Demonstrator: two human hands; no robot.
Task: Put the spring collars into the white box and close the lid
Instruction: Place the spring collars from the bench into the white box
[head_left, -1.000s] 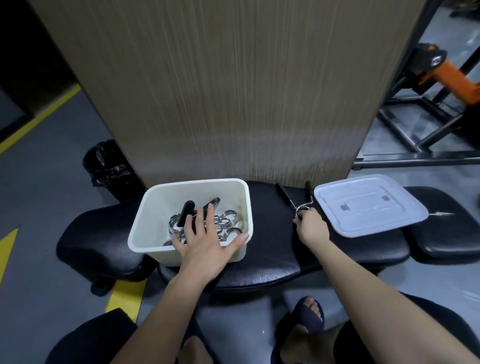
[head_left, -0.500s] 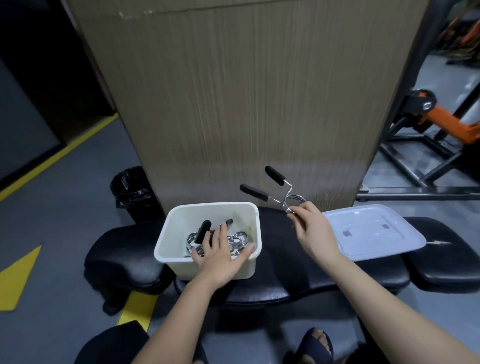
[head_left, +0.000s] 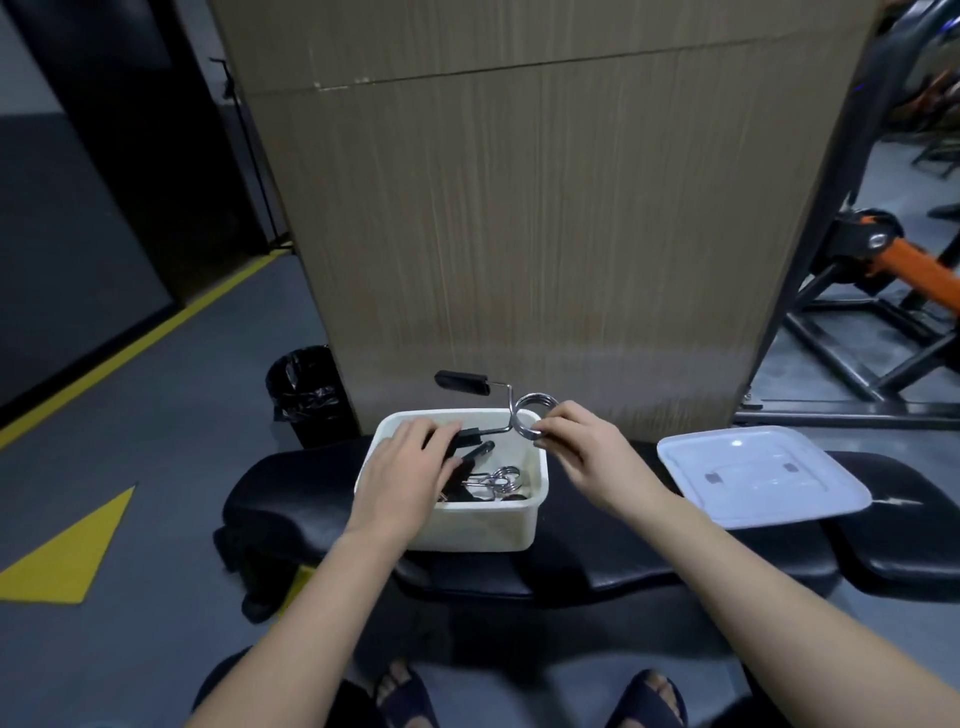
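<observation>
The white box (head_left: 467, 527) stands open on a black padded bench (head_left: 597, 540). Several spring collars (head_left: 497, 480) with black grips lie inside it. My right hand (head_left: 587, 454) pinches the steel coil of one more spring collar (head_left: 534, 415) above the box's far right corner, its two black handles pointing left. My left hand (head_left: 408, 470) lies flat over the left half of the box, with its fingertips at that collar's lower handle. The white lid (head_left: 758, 475) rests on the bench, to the right of the box.
A tall wood-grain panel (head_left: 519, 234) rises directly behind the bench. A black bin (head_left: 306, 395) stands at the back left on the grey floor with yellow markings. An orange and black gym machine (head_left: 883, 260) is at the right. My sandalled feet are below the bench.
My right hand has lifted the collar off the bench and carried it left, from beside the lid to above the box. My left hand has slid toward the box's left side.
</observation>
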